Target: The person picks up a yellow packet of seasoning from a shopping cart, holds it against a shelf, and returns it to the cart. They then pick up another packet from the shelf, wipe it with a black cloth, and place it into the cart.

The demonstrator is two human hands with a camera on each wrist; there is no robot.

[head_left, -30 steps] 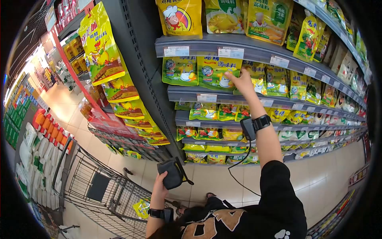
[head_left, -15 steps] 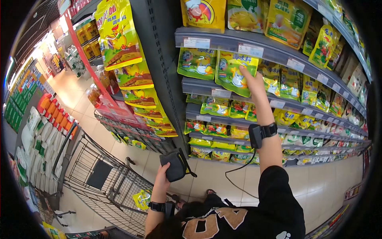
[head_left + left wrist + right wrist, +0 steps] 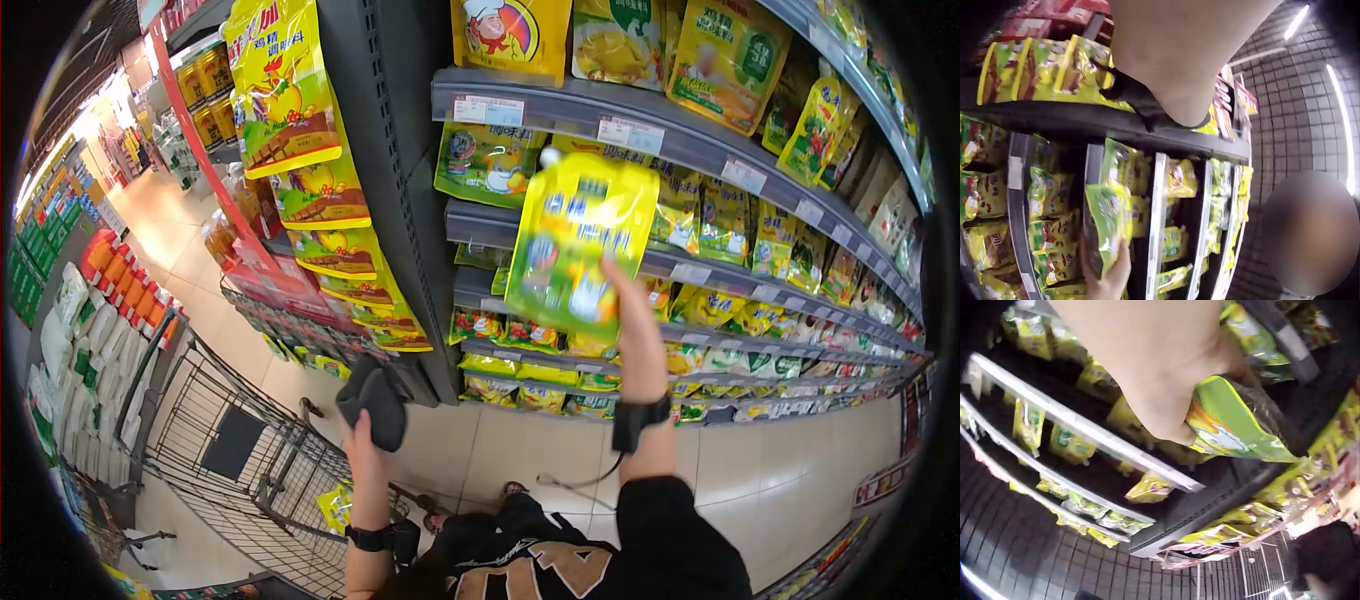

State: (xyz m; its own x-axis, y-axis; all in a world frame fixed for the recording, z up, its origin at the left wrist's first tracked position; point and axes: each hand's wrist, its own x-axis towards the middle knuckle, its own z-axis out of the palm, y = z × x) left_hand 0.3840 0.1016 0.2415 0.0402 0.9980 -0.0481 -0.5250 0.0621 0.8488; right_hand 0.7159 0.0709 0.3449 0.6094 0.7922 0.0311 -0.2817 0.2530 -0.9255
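Observation:
My right hand [image 3: 640, 325] grips a yellow-green seasoning pouch [image 3: 575, 240] by its right side, thumb across the front. The pouch is off the shelf, in front of the rows and slightly blurred. In the right wrist view, the pouch [image 3: 1232, 422] shows its green side below the hand [image 3: 1160, 369]. The left wrist view also has the pouch [image 3: 1110, 215] in front of the shelves. Low on the left, my left hand [image 3: 367, 445] holds a small dark case [image 3: 378, 405] by its lower part. A similar green pouch [image 3: 485, 160] sits on the shelf to the left.
Shelves [image 3: 560, 110] of seasoning bags run off to the right. Yellow pouches [image 3: 285, 90] hang in a column beside a dark upright [image 3: 375, 130]. A wire shopping cart [image 3: 230, 500] stands lower left, with a yellow-green bag [image 3: 335, 508] in it. Stacked white bags [image 3: 75, 390] lie beyond.
The right hand has drawn the seasoning pouch off its shelf, outward and down toward me. The left hand with the dark case has shifted left and turned a little.

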